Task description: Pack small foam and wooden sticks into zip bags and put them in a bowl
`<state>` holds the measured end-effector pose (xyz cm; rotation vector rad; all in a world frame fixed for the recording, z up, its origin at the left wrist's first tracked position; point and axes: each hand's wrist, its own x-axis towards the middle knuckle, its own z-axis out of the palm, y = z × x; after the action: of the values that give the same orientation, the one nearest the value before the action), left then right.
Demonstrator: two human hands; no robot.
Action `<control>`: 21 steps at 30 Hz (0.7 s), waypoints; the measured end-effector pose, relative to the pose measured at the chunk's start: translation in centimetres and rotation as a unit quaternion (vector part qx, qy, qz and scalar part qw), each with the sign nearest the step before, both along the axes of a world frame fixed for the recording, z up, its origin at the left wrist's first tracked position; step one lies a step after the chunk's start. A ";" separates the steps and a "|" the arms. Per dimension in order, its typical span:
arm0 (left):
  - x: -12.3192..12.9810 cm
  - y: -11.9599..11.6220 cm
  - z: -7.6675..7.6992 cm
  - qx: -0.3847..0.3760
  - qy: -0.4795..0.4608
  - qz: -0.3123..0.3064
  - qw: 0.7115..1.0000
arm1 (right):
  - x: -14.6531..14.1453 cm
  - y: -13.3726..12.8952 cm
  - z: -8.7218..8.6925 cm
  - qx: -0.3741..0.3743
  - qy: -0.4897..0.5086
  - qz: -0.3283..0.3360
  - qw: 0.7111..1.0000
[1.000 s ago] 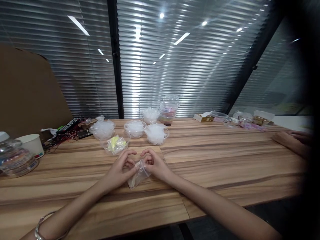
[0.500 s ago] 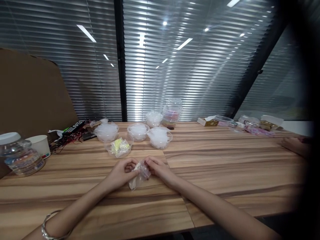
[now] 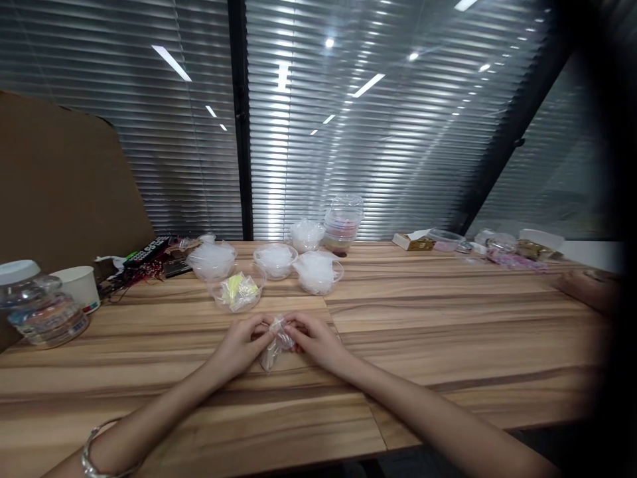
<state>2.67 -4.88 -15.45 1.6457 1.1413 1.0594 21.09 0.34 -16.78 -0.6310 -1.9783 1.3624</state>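
A small clear plastic bag (image 3: pixel 271 355), crumpled and with something pale inside that I cannot make out, is between my hands just above the wooden table (image 3: pixel 219 425). My left hand (image 3: pixel 245 342) pinches its left side between thumb and fingers. On the other side, my right hand (image 3: pixel 314 338) grips the bag's edge, its fingertips close to the left ones. Beyond my hands sits a clear bowl (image 3: pixel 213 297) of small bags with yellow contents (image 3: pixel 239 290). Several bowls with whitish plastic bags stand behind it, one bowl (image 3: pixel 318 273) among them.
At the left are a clear jar (image 3: pixel 42 312) with a white lid, a paper cup (image 3: pixel 79 289) and a remote control (image 3: pixel 148 251) among wires. Stacked tubs (image 3: pixel 343 226) and a tissue box (image 3: pixel 413 241) line the back. Another person's hand (image 3: pixel 587 289) rests at the right.
My right fingers have shifted slightly left and over the bag, bringing both hands' fingertips nearer together. The bag looks more bunched up. The other person's hand moved a little.
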 end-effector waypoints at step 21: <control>0.1 0.5 0.1 -0.082 -0.109 0.047 0.990 | 0.2 0.2 -0.4 0.033 -0.019 -0.029 0.999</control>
<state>2.77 -4.38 -15.37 1.3255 1.1376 1.1430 21.24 0.51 -17.19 -0.6820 -2.0103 1.2545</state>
